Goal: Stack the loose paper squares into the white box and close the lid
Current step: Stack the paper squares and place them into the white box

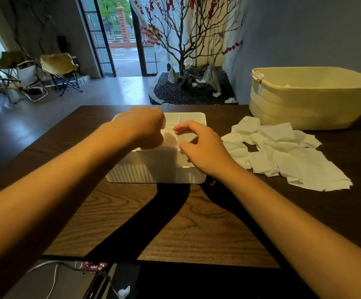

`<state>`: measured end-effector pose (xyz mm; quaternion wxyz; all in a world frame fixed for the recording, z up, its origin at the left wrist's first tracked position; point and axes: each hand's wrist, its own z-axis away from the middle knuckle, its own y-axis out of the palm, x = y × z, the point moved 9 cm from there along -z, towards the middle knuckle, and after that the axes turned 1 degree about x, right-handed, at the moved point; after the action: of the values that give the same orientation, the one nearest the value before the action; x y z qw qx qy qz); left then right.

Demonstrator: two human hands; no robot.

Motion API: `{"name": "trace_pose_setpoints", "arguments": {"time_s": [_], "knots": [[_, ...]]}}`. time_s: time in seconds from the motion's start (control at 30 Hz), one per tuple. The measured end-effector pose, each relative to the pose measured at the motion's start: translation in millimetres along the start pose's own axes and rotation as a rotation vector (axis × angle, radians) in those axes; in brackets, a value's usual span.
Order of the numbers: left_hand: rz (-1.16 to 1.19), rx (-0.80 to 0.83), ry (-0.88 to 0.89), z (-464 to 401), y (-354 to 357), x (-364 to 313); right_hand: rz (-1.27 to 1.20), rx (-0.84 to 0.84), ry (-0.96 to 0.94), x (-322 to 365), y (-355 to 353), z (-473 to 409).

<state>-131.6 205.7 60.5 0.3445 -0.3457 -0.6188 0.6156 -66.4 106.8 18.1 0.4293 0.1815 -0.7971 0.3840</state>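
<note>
While both hands [171,137] hover, white box [156,169] open.

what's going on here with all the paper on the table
A person is filling an open white ribbed plastic box on a dark wooden table with white paper squares. Both hands are over the box: the left hand and right hand appear to be handling one paper square at its opening, though the exact grip is hard to see. A loose pile of white paper squares still lies to the right of the box, in front of a pale yellow plastic tub.
</note>
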Motion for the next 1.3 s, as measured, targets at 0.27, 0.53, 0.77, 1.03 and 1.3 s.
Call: {"name": "trace_pose_setpoints", "arguments": {"time_s": [0.27, 0.53, 0.77, 1.03, 1.3], "knots": [[0.150, 0.339, 0.137, -2, 20, -7, 0.010, 0.012, -0.023, -1, 1, -2], [0.118, 0.440, 0.070, -12, 41, -10, -0.057, 0.004, -0.022, -5, 1, -3], [0.218, 0.268, 0.032, -7, 11, -8, -0.080, -0.056, -0.033, -13, -17, 6], [0.371, -0.082, 0.212, -12, -13, -100, -0.024, -0.260, 0.084, -52, -99, 17], [0.346, 0.053, 0.268, -57, 73, -186, 0.482, -0.278, 0.330, -118, -173, 28]]}}
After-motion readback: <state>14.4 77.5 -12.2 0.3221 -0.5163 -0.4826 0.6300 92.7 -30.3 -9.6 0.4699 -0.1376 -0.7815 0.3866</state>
